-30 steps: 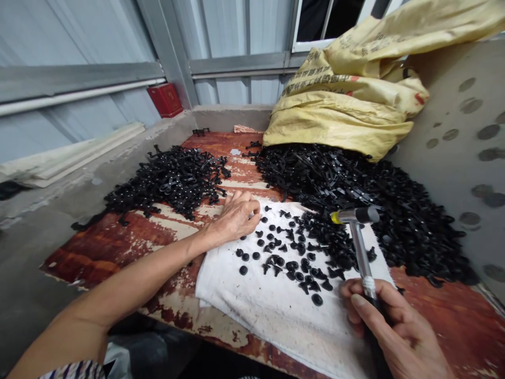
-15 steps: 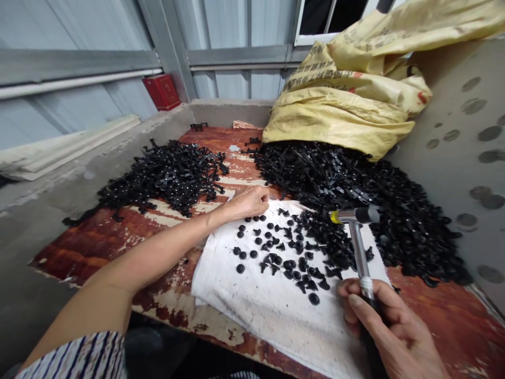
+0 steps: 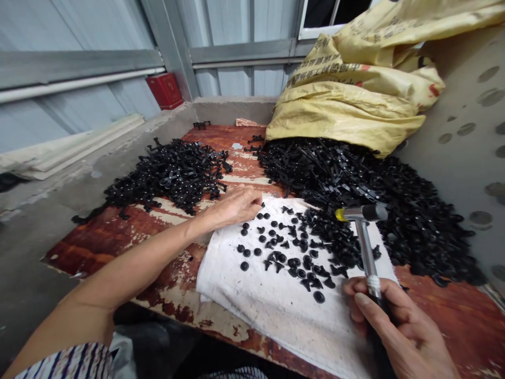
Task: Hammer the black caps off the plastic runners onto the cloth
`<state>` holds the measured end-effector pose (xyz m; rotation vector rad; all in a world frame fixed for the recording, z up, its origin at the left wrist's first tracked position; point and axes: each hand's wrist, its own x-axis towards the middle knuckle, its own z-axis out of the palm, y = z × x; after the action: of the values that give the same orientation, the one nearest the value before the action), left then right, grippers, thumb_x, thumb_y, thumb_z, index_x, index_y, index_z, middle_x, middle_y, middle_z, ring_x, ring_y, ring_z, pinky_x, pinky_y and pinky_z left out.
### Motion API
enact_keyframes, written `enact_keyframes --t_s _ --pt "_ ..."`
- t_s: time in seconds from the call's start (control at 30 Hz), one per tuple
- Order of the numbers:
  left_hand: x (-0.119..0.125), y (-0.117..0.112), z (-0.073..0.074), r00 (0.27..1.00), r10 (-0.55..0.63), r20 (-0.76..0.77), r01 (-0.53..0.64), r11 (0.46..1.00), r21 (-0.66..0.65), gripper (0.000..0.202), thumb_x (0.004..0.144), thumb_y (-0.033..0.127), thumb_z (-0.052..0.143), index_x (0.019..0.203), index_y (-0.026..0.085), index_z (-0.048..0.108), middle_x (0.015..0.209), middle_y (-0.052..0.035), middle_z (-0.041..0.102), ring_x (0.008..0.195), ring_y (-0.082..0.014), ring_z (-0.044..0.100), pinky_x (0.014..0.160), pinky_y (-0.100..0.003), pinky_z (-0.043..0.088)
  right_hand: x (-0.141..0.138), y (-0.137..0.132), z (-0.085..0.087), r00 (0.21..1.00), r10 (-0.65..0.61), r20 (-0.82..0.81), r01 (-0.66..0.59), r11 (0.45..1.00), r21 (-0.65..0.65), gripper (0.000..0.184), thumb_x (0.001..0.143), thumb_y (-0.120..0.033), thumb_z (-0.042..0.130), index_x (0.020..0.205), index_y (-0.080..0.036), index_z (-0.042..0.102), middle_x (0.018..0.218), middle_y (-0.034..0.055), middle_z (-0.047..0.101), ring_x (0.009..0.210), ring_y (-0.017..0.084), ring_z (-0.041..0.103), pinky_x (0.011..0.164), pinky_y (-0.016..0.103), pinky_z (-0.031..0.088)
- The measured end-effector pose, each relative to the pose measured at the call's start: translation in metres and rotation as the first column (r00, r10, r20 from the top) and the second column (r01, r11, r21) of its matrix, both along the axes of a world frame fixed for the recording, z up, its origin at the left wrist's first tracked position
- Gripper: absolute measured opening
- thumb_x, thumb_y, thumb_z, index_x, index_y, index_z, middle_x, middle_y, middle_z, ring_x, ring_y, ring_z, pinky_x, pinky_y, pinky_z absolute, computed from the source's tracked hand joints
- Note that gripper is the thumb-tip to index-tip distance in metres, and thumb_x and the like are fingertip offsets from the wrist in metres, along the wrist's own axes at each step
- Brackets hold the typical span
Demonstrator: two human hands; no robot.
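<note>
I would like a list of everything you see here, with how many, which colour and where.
left heap of moulded parts: one, black, left on board
right heap of moulded parts: one, black, at sack mouth
yellow sack: one, yellow, back right
round pieces: dozens, black, on towel
towel: one, white, front of board
hammer: one, silver and dark, in right hand
board: one, peeling red-brown, under everything
box: one, red, back ledge
left hand: one, on towel edge
right hand: one, front right

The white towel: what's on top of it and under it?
Black plastic pieces lie on top of the towel, with the left hand at its edge. Under it is a red-painted wooden board, but that part is covered.
</note>
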<state>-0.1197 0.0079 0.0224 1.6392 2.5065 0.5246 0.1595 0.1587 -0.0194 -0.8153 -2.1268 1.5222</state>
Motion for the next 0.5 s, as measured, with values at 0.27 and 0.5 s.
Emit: enact_keyframes --t_s 0.27,0.5 --pt "0.022 0.002 0.0 0.986 0.028 -0.167 -0.056 0.985 -0.165 0.02 0.083 0.017 0.041 0.079 0.017 0.062 0.086 -0.0081 0.064 0.086 -0.0232 0.053 0.079 -0.04 0.036 0.005 0.003 -0.006 1.0 0.005 -0.01 -0.005 1.0 -0.004 0.039 0.077 -0.061 0.063 0.081 -0.022 0.067 0.061 0.0016 0.06 0.049 0.014 0.052 0.043 0.022 0.046" --pt "0.02 0.003 0.0 0.971 0.031 -0.237 -0.072 0.983 -0.167 0.023 0.085 0.019 0.039 0.075 0.017 0.06 0.08 -0.0072 0.063 0.082 -0.0225 0.052 0.078 -0.04 0.034 0.006 0.004 -0.009 1.0 0.026 -0.012 -0.026 0.999 0.026 0.034 0.081 -0.056 0.061 0.083 -0.022 0.066 0.065 0.0019 0.061 0.051 0.014 0.053 0.044 0.022 0.046"
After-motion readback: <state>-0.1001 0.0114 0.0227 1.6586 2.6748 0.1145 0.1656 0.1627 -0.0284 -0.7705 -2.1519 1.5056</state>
